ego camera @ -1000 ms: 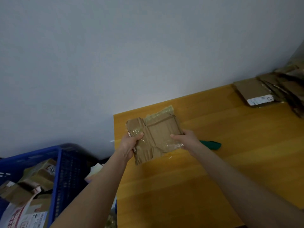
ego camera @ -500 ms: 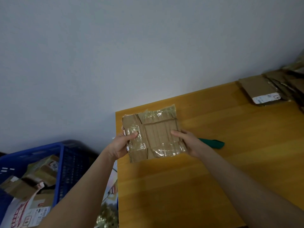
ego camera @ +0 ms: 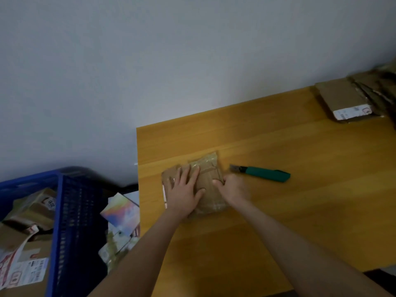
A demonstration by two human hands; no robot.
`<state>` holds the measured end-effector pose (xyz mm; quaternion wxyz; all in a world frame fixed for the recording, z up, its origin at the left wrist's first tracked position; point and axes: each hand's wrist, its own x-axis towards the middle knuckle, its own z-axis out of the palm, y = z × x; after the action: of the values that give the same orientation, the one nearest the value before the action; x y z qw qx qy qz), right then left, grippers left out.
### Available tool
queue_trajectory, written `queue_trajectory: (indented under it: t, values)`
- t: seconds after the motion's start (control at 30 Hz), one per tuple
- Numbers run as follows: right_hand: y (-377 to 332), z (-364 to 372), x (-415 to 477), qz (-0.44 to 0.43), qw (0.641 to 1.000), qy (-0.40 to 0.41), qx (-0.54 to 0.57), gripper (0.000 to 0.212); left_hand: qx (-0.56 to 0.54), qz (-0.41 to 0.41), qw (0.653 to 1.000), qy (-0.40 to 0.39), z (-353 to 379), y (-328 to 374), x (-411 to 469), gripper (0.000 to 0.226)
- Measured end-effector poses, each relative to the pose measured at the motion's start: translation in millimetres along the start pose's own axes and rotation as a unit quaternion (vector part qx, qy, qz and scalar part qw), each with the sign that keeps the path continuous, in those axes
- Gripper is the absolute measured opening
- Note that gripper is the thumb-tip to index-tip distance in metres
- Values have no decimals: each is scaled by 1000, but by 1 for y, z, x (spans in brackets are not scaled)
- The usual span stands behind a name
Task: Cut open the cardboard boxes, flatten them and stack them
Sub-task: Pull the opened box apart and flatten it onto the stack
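Okay, box [ego camera: 206,179] is lying flat on the worktop [ego camera: 278,221], in its left part, close to the left edge. Brown cardboard with glossy clear tape over it, flaps splayed out.

Left hand [ego camera: 184,194]: palm down on the left half of the box, fingers straight and spread, pressing on it. Holding nothing.

Right hand [ego camera: 233,189]: at the box's right edge, fingers curled in, touching the cardboard. It's motion-blurred, so I cannot tell whether it pinches the edge or just bears down with the knuckles.

Knife [ego camera: 265,173]: green handle, lying on the worktop just right of the box, grey blade end towards the box. Neither hand touches it.

Stack [ego camera: 342,97]: flattened cardboard at the far right of the worktop by the wall, well apart from the box. The nearest piece has a white label on its near edge; the pieces behind it run out of view.

Crate [ego camera: 62,211]: blue mesh plastic, left of the worktop and lower. Boxes [ego camera: 32,211] with printed labels sit inside it.

Between the crate and the worktop lie colourful printed packs [ego camera: 122,211]; too dim to say what they are.
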<state>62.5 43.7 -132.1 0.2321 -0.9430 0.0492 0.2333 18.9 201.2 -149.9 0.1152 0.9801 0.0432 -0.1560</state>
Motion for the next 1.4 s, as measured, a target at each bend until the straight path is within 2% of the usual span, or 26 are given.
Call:
queue_trajectory:
  t: [0.07, 0.1, 0.17, 0.3, 0.4, 0.53, 0.6, 0.67, 0.7, 0.73, 0.8, 0.87, 0.97, 1.03, 1.13, 1.33, 1.4]
  values:
    - [9, -6, 7, -9, 997, 56, -44, 38, 16, -9, 998, -64, 15, 1, 9, 77]
    - [18, -11, 12, -15, 994, 86, -69, 33, 22, -14, 996, -83, 22, -1, 11, 81]
    - [38, -21, 26, -11, 983, 118, -142, 25, 44, -17, 995, -84, 34, -4, 12, 86]
    - [66, -29, 46, 57, 966, 94, -236, 30, 54, -19, 997, -53, 45, -6, 13, 88]
    - [74, -27, 54, 46, 966, 91, -237, 28, 63, -8, 997, -44, 46, -8, 15, 87]
    - [56, -20, 58, -2, 982, 80, -170, 35, 80, -5, 994, -68, 44, -6, 21, 89]
    - [45, -19, 58, 6, 991, 79, -108, 36, 82, -6, 992, -94, 40, -5, 25, 92]
    - [36, -20, 56, 53, 995, 54, 72, 39, 79, -9, 991, -103, 36, -4, 24, 92]
    - [33, -22, 55, 93, 972, 27, 213, 40, 79, -10, 992, -101, 33, -3, 23, 92]
    - [32, -24, 53, 143, 931, -5, 336, 40, 79, -12, 992, -98, 30, -2, 22, 92]
    - [32, -33, 48, 212, 847, -76, 481, 39, 84, -15, 992, -93, 27, 3, 20, 91]
    - [34, -40, 45, 224, 802, -131, 538, 30, 98, -6, 991, -90, 25, 11, 17, 87]
    - [36, -45, 43, 214, 775, -149, 576, 24, 95, 2, 991, -91, 26, 19, 16, 82]
    - [37, -47, 41, 211, 780, -135, 574, 25, 80, -1, 991, -105, 26, 20, 18, 81]
    - [37, -47, 37, 207, 811, -97, 538, 25, 74, -3, 990, -119, 25, 17, 19, 81]
    - [40, -50, 33, 171, 837, -59, 516, 20, 74, -2, 989, -125, 28, 16, 22, 82]
    - [40, -51, 35, 156, 856, -44, 491, 26, 75, -2, 989, -128, 28, 15, 23, 82]
